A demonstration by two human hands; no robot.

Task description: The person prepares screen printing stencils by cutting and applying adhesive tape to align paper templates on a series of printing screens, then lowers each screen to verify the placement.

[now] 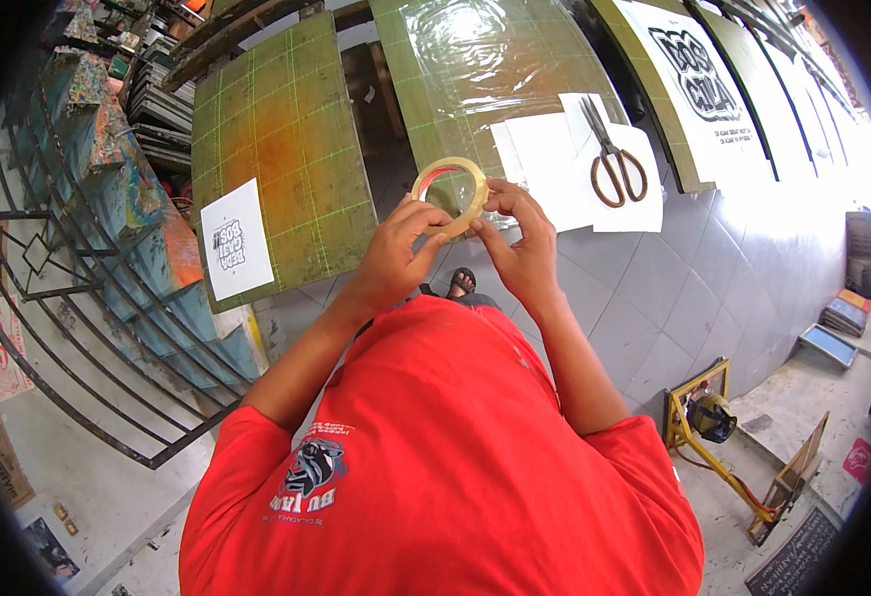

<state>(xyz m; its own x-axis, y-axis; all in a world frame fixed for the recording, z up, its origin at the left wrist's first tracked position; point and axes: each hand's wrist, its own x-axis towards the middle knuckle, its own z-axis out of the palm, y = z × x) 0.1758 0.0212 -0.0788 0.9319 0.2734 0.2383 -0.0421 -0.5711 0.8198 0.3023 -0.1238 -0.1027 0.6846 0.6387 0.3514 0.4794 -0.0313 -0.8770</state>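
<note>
A roll of clear yellowish tape is held up in front of my chest, between both hands. My left hand grips its lower left side with thumb and curled fingers. On the other side, my right hand pinches the roll's right edge between thumb and fingers. Beyond the roll lies a green board covered partly with shiny clear film. Scissors with brown handles rest on white paper sheets at that board's near right corner.
To the left is another green board with a printed white sheet on it. More boards with a printed sheet stand at the right. A curved black metal railing runs along the left. A yellow frame stand sits on the lower right floor.
</note>
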